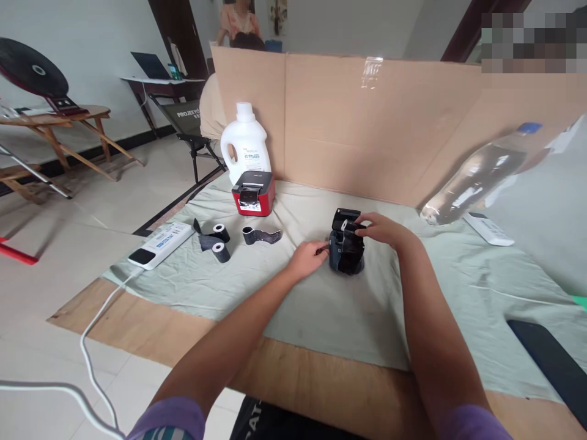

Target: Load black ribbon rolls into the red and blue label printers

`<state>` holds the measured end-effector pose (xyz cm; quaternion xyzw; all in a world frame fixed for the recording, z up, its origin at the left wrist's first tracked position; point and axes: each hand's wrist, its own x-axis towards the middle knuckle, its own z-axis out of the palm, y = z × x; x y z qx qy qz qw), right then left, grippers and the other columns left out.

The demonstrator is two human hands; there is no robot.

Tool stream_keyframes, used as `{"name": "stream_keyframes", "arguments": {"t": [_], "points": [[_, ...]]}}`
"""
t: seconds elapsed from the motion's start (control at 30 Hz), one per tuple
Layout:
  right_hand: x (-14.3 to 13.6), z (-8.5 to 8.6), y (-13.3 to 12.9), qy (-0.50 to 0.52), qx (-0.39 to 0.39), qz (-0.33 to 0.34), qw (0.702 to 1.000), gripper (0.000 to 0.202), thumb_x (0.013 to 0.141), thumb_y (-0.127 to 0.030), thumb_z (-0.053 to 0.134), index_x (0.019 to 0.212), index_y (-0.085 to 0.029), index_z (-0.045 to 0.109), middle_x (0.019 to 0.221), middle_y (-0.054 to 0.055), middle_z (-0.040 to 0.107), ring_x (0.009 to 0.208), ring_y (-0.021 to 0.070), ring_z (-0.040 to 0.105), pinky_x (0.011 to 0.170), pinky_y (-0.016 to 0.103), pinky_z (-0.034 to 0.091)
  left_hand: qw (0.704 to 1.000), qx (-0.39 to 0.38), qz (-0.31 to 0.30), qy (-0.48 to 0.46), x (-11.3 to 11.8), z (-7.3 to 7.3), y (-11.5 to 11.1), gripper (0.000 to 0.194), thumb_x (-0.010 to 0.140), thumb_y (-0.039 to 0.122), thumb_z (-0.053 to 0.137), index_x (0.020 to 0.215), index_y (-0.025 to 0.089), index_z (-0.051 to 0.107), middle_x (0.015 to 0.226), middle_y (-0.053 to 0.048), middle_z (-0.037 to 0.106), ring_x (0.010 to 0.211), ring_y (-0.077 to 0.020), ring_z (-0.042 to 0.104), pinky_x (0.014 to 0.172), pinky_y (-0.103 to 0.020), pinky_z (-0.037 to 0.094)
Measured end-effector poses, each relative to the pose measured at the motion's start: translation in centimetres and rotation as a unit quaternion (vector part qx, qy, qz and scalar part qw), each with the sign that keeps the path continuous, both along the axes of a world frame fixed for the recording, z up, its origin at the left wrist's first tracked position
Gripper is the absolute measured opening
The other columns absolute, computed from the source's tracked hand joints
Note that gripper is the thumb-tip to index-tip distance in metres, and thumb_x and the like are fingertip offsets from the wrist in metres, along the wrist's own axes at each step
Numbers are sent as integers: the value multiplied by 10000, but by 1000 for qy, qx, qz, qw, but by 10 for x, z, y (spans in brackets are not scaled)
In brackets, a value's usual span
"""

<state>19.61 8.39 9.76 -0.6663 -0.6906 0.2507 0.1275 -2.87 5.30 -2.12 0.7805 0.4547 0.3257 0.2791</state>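
Note:
A small black label printer [347, 252] stands on the cloth with its lid [345, 217] raised. My right hand [380, 230] is closed on a black paper roll [348, 225] at the printer's opening. A dark strip hangs from the roll down the printer's front. My left hand [309, 259] is closed at the printer's left side, with a small dark piece at its fingertips that I cannot make out. To the left lie two black paper rolls [221, 252] close together and another black roll [248, 235] with its end unrolled.
A red and black printer [254, 194] stands before a white detergent jug [246, 143]. A power strip [161, 245] lies at left, its cable off the edge. Cardboard [348, 128] stands behind. At right are a large bottle [477, 174] and a dark phone-like slab [550, 360]. A person [239, 24] is beyond.

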Motion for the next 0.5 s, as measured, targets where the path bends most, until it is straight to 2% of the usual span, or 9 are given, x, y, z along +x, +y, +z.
{"name": "stream_keyframes", "arguments": {"t": [0.1, 0.23, 0.33, 0.5], "points": [[-2, 15, -13, 155, 45, -31, 986, 255, 740, -325, 674, 960, -203, 636, 952, 53, 667, 872, 213, 621, 788, 348, 507, 1000, -1, -7, -1, 0, 2, 0, 348, 933, 272, 506, 1194, 213, 728, 1096, -48, 746, 952, -196, 680, 896, -290, 521], [-31, 27, -35, 318, 92, -39, 943, 293, 700, -382, 701, 926, -215, 619, 860, 50, 665, 768, 206, 623, 669, 328, 509, 1000, 4, 0, 12, 1, 3, 1, 344, 930, 264, 513, 1203, 217, 716, 1102, -48, 745, 959, -208, 684, 897, -310, 525], [-68, 31, -48, 333, 123, 16, 935, 309, 718, -377, 692, 973, -216, 628, 883, 52, 671, 763, 217, 625, 678, 346, 510, 1000, 6, 6, 26, 2, 2, 0, 323, 931, 250, 520, 1191, 209, 707, 1088, -59, 744, 986, -233, 683, 940, -356, 521], [-153, 27, -51, 234, 156, 199, 939, 230, 834, -277, 576, 1058, -234, 603, 1020, 30, 661, 913, 219, 618, 822, 351, 482, 999, 4, 48, -10, 2, -4, -3, 357, 945, 249, 545, 1282, 157, 618, 1271, -124, 667, 1249, -307, 565, 1130, -441, 386]]}}
